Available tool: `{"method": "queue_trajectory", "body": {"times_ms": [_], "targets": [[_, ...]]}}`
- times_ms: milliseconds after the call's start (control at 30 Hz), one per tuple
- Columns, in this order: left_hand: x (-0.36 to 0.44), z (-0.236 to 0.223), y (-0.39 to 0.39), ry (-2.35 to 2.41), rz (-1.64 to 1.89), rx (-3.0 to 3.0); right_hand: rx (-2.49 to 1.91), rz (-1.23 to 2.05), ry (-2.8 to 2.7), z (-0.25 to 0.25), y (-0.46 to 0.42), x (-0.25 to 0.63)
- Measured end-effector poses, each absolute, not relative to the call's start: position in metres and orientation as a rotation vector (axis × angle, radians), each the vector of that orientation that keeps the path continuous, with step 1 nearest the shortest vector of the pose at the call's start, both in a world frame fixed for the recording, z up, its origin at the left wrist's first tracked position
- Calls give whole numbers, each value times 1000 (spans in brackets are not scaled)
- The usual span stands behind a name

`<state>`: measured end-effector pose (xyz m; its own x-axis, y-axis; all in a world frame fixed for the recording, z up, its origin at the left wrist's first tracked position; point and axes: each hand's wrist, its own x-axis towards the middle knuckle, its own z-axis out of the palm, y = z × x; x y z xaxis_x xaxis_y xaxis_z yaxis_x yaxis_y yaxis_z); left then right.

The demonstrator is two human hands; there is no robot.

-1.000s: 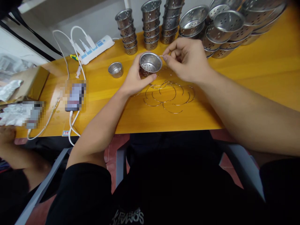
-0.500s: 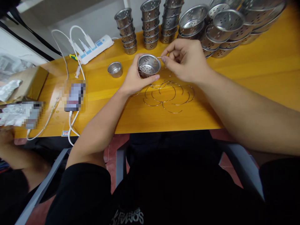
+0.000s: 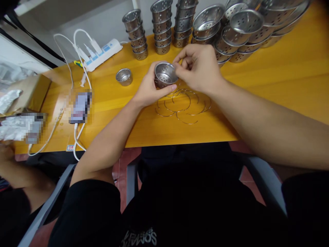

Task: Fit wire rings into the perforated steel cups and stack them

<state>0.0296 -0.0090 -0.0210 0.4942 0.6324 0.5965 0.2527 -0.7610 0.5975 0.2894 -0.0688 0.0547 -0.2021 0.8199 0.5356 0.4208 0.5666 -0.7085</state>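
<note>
My left hand (image 3: pixel 151 84) is wrapped round a small perforated metal cup (image 3: pixel 164 79), held tilted above the table with its mouth toward me. At the cup's right rim, my right hand (image 3: pixel 196 67) pinches a thin metal wire (image 3: pixel 170 65), whose end reaches over the rim into the cup. Most of that wire is hidden by the fingers. Several curved wire pieces (image 3: pixel 177 111) lie loosely on the table below both hands. A smaller metal cup (image 3: pixel 124 77) stands upright to the left of my left hand.
Stacks of perforated cups (image 3: pixel 161 34) and wider metal baskets (image 3: pixel 241 31) line the back of the wooden table (image 3: pixel 102 137). On the left are a power strip (image 3: pixel 104 55), a phone (image 3: pixel 81 107) on a cable, and a cardboard box (image 3: pixel 33 91). Another person's arm (image 3: pixel 23 175) is at far left.
My right hand has moved in closer to the cup, with the wire now reaching further over its rim. The whole view has shifted slightly; the cup stays in my left hand.
</note>
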Motion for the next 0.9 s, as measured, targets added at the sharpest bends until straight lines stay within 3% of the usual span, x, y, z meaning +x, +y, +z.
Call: {"method": "queue_trajectory", "body": {"times_ms": [400,633,900], "targets": [[34,-17,-15,733,1185,2285,-1000,569,-1783,66,-82,281],[20,-15,-6,592,1105,2138,-621,1027,-1916,85,-85,298],[22,-13,-18,677,1068,2195,-626,1187,-1853,87,-83,297]]}}
